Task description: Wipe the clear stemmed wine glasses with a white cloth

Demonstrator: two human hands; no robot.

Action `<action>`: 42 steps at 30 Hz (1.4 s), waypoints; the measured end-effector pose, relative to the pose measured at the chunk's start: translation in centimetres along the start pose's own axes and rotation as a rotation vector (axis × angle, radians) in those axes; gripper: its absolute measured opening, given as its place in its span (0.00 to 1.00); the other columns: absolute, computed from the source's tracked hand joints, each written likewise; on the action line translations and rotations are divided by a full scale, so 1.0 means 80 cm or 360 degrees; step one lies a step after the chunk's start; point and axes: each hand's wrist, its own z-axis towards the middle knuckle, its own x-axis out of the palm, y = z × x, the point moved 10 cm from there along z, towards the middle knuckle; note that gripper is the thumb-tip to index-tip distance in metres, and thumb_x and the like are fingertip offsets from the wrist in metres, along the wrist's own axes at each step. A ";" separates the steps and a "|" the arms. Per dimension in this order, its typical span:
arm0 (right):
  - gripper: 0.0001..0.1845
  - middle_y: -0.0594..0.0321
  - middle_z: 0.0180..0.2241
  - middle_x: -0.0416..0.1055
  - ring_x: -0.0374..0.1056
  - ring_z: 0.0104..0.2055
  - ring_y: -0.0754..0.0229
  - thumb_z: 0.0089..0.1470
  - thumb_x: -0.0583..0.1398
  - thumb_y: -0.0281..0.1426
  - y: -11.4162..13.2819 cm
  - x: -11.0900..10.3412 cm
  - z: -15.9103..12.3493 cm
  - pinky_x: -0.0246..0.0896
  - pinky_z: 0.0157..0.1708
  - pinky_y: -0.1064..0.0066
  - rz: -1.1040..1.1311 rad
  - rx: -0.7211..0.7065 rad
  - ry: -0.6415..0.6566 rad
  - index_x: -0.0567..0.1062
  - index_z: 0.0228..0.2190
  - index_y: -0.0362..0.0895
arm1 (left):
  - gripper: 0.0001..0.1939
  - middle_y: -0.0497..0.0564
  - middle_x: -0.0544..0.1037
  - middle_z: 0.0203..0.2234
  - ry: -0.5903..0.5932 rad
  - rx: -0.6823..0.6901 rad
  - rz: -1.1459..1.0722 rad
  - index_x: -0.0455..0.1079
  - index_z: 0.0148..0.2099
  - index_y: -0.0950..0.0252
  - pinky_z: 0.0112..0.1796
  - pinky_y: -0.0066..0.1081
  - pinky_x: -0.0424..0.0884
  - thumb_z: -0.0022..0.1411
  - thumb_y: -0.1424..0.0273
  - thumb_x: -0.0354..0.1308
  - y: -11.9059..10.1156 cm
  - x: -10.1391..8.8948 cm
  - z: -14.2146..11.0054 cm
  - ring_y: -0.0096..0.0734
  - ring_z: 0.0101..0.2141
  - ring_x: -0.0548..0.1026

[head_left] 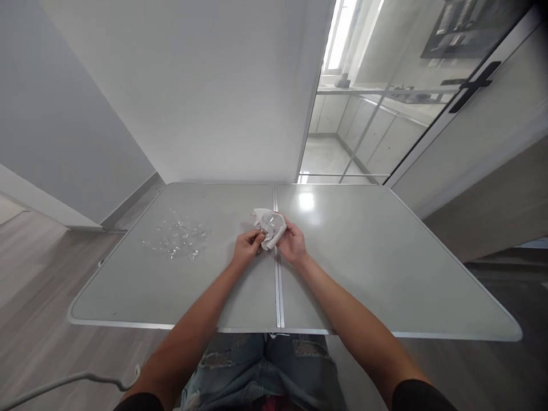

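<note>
Over the table's middle seam, my right hand [293, 244] is curled round a crumpled white cloth or tissue [278, 224]. Inside its folds lies a clear, shiny, rounded piece [269, 221], of plastic or glass; its exact kind is hard to make out. From the left side, my left hand [246, 246] is closed, thumb and fingertips pinched at the near edge of the cloth and the clear piece. What exactly sits between those fingertips is partly hidden. A loose heap of similar transparent pieces [182, 237] lies on the table to the left, apart from both hands.
The pale grey folding table [385, 274] has a metal rim and a metal centre seam [278, 291]. A white wall [214, 97] stands behind it. At right are a glass-paned door with a black handle [476, 87]. A pale cable [85, 377] hangs at lower left.
</note>
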 end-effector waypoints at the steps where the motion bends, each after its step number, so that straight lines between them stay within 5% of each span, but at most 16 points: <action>1: 0.19 0.58 0.46 0.76 0.72 0.46 0.51 0.53 0.61 0.40 -0.004 0.004 0.000 0.72 0.41 0.60 -0.0039 -0.0019 0.0027 0.74 0.46 0.48 | 0.19 0.47 0.69 0.21 -0.0054 0.0015 -0.0002 0.73 0.32 0.68 0.26 0.26 0.61 0.62 0.55 0.60 0.001 -0.004 0.002 0.25 0.23 0.65; 6: 0.22 0.60 0.46 0.76 0.71 0.50 0.55 0.55 0.64 0.39 -0.014 0.018 -0.004 0.67 0.52 0.62 -0.0416 -0.0143 0.0120 0.73 0.51 0.50 | 0.15 0.50 0.74 0.26 -0.0157 0.0116 0.0235 0.74 0.29 0.66 0.31 0.27 0.63 0.63 0.61 0.58 0.004 -0.014 0.003 0.27 0.28 0.68; 10: 0.20 0.59 0.47 0.74 0.68 0.52 0.54 0.59 0.61 0.41 -0.011 0.032 -0.008 0.61 0.57 0.59 -0.0860 -0.0261 0.0312 0.71 0.52 0.49 | 0.16 0.48 0.71 0.20 -0.0156 0.0202 0.0574 0.73 0.25 0.66 0.28 0.28 0.60 0.64 0.65 0.56 -0.004 -0.016 -0.004 0.27 0.23 0.64; 13: 0.19 0.58 0.45 0.74 0.69 0.48 0.55 0.59 0.61 0.40 -0.015 0.036 -0.009 0.63 0.54 0.61 -0.0967 -0.0269 0.0451 0.71 0.50 0.46 | 0.12 0.47 0.70 0.18 -0.0139 0.0259 0.0717 0.74 0.26 0.65 0.27 0.28 0.58 0.61 0.69 0.57 -0.013 -0.014 -0.006 0.27 0.22 0.63; 20: 0.22 0.61 0.36 0.76 0.71 0.38 0.57 0.50 0.68 0.38 -0.019 0.006 0.004 0.66 0.39 0.68 -0.0954 -0.0120 0.0262 0.73 0.45 0.44 | 0.11 0.47 0.72 0.22 0.0072 0.0300 0.0605 0.71 0.28 0.65 0.29 0.28 0.61 0.63 0.69 0.55 -0.020 0.007 -0.009 0.27 0.23 0.66; 23: 0.20 0.62 0.32 0.76 0.71 0.35 0.58 0.48 0.69 0.38 -0.014 -0.005 0.006 0.65 0.36 0.70 -0.0828 -0.0018 0.0161 0.75 0.41 0.44 | 0.17 0.46 0.69 0.20 -0.0240 0.0280 0.0412 0.70 0.27 0.65 0.29 0.27 0.62 0.67 0.63 0.54 -0.026 -0.019 -0.011 0.26 0.23 0.65; 26: 0.13 0.64 0.25 0.73 0.67 0.27 0.62 0.46 0.68 0.34 -0.023 -0.011 0.002 0.62 0.28 0.72 -0.0577 0.0252 0.0136 0.75 0.34 0.43 | 0.14 0.49 0.76 0.32 -0.0625 0.0229 -0.0053 0.74 0.39 0.63 0.36 0.27 0.68 0.62 0.57 0.62 -0.021 -0.052 -0.013 0.28 0.33 0.73; 29: 0.06 0.64 0.21 0.70 0.62 0.22 0.63 0.46 0.64 0.30 -0.030 -0.002 -0.004 0.60 0.23 0.71 -0.0312 0.0427 0.0251 0.74 0.28 0.43 | 0.30 0.58 0.75 0.53 -0.0303 0.0052 -0.0694 0.70 0.56 0.60 0.45 0.33 0.71 0.57 0.50 0.66 -0.005 -0.026 0.004 0.37 0.48 0.75; 32: 0.05 0.63 0.22 0.70 0.62 0.22 0.63 0.46 0.63 0.31 -0.031 0.004 -0.006 0.60 0.23 0.71 -0.0243 0.0443 0.0305 0.74 0.28 0.43 | 0.36 0.63 0.73 0.57 0.0120 -0.0151 -0.1025 0.67 0.62 0.63 0.51 0.39 0.71 0.57 0.50 0.66 0.005 0.014 0.008 0.45 0.53 0.75; 34: 0.07 0.63 0.23 0.70 0.63 0.22 0.63 0.47 0.63 0.33 -0.035 0.008 -0.007 0.61 0.24 0.71 -0.0371 0.0445 0.0350 0.74 0.30 0.42 | 0.36 0.64 0.74 0.56 0.0145 -0.0169 -0.1051 0.67 0.62 0.64 0.53 0.39 0.70 0.56 0.54 0.68 0.010 0.017 0.008 0.46 0.54 0.74; 36: 0.11 0.62 0.26 0.72 0.66 0.25 0.61 0.49 0.64 0.35 -0.031 0.010 -0.005 0.63 0.27 0.70 -0.0677 0.0314 0.0352 0.74 0.34 0.42 | 0.35 0.63 0.75 0.56 0.0041 -0.0135 -0.1031 0.67 0.61 0.63 0.54 0.39 0.70 0.55 0.57 0.70 0.018 0.009 0.009 0.46 0.55 0.75; 40: 0.18 0.55 0.38 0.76 0.71 0.40 0.53 0.50 0.64 0.32 0.015 0.023 -0.008 0.64 0.43 0.62 -0.1622 -0.0371 0.0214 0.74 0.44 0.44 | 0.30 0.62 0.76 0.54 -0.0162 -0.0051 -0.1009 0.70 0.56 0.64 0.56 0.38 0.69 0.54 0.60 0.72 0.027 -0.012 0.013 0.42 0.53 0.76; 42: 0.18 0.54 0.40 0.76 0.70 0.42 0.52 0.50 0.63 0.32 0.023 0.030 -0.012 0.62 0.46 0.61 -0.1794 -0.0499 0.0213 0.74 0.45 0.44 | 0.29 0.63 0.75 0.55 -0.0181 -0.0028 -0.1038 0.70 0.56 0.64 0.56 0.38 0.69 0.54 0.60 0.71 0.026 -0.016 0.014 0.41 0.52 0.77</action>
